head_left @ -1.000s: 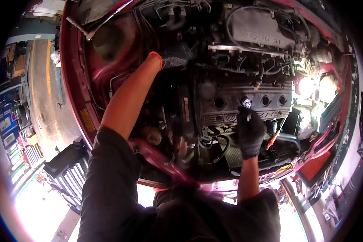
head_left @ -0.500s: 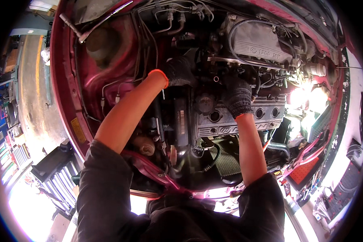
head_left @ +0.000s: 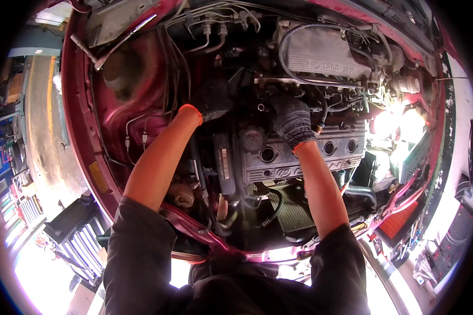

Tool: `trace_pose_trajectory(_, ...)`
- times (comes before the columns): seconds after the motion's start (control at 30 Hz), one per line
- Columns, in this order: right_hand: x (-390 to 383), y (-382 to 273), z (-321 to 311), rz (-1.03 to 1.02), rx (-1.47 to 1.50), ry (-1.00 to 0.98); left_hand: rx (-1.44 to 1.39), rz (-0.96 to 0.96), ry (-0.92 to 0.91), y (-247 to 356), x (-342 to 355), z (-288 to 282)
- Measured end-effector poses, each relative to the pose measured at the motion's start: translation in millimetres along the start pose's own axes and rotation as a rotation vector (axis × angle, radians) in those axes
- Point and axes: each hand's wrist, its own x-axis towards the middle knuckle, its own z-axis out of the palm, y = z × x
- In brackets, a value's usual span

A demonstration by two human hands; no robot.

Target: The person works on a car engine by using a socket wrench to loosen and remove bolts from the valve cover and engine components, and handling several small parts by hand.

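Both my hands wear dark knitted gloves with orange cuffs and reach into an open car engine bay. My left hand point(head_left: 215, 101) is in shadow left of the engine block, beyond a black oblong box with a label point(head_left: 224, 163); its fingers are hard to make out. My right hand point(head_left: 293, 119) bends over the far edge of the grey valve cover point(head_left: 315, 157), its fingers curled down among hoses and fittings. Just left of those fingers shows a small shiny metal ring point(head_left: 260, 107); whether I hold it cannot be seen. The round filler cap point(head_left: 252, 138) sits between my hands.
A ratchet with a long extension point(head_left: 98, 63) lies on the left inner fender. A grey ribbed cover point(head_left: 323, 52) with a hose across it stands beyond my right hand. A bright work light point(head_left: 386, 123) glares at the right. The radiator point(head_left: 294, 210) lies nearer me.
The whole view has shifted, so the engine appears farther left. Relative to the engine, my left wrist has come slightly nearer and my right wrist slightly farther in. The small ring has edged left.
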Motion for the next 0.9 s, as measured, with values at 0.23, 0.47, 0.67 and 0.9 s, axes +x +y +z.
trace_pose_trajectory(0.23,-2.2,7.6,12.3,-0.045,0.073,0.14,-0.271,-0.077,-0.34,16.5,5.6,-36.4)
trace_pose_trajectory(0.47,-0.8,11.0,17.2,-0.075,-0.036,0.157,-0.085,-0.01,-0.326,12.4,11.1,-20.6)
trace_pose_trajectory(0.67,-2.7,7.3,8.0,-0.065,0.109,0.173,-0.342,-0.122,-0.272,25.6,14.4,-36.9)
trace_pose_trajectory(0.9,-3.6,10.9,10.2,-0.071,0.211,0.228,-0.747,-0.212,-0.382,24.7,34.2,-60.8)
